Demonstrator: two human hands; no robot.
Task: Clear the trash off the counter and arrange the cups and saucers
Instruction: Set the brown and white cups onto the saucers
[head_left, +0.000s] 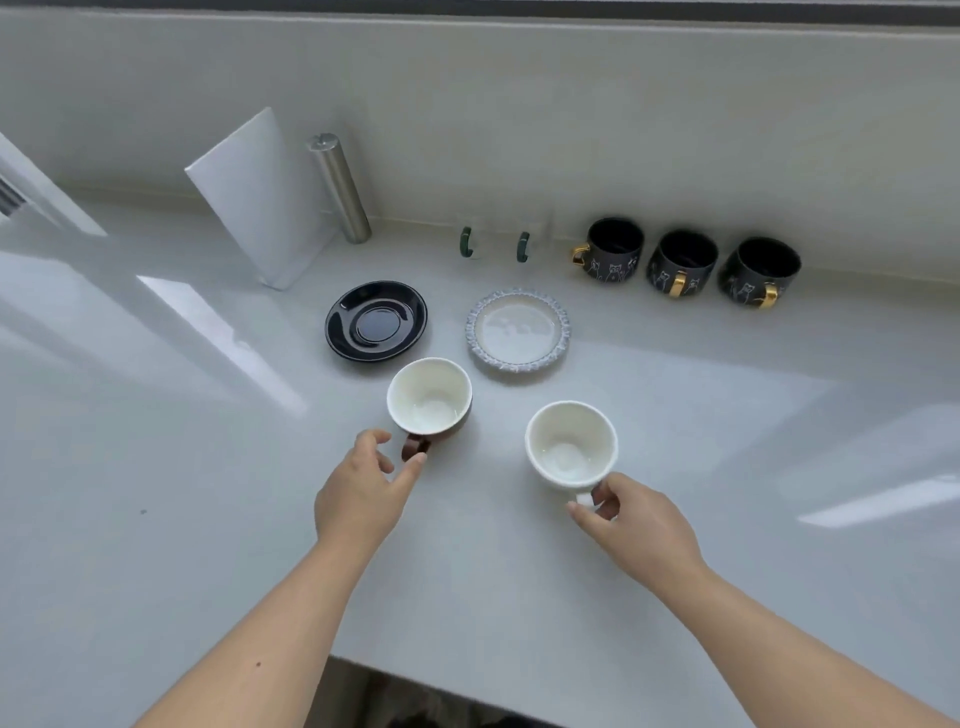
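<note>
A brown cup (429, 400) with a white inside stands on the white counter just in front of a black saucer (376, 321). My left hand (363, 488) pinches its brown handle between thumb and finger. To the right, a white cup (570, 441) stands in front of a white saucer with a blue-grey rim (518, 330). The fingers of my right hand (631, 519) are closed on the white cup's handle. Both cups are upright and empty, and both saucers are bare.
Three black mugs with gold handles (680, 264) line the back wall at the right. Two clear glass cups with green handles (496, 244) stand beside them. A white folded card (260, 197) and a steel cylinder (340, 189) stand at the back left. The counter's front edge (441, 693) runs below my arms.
</note>
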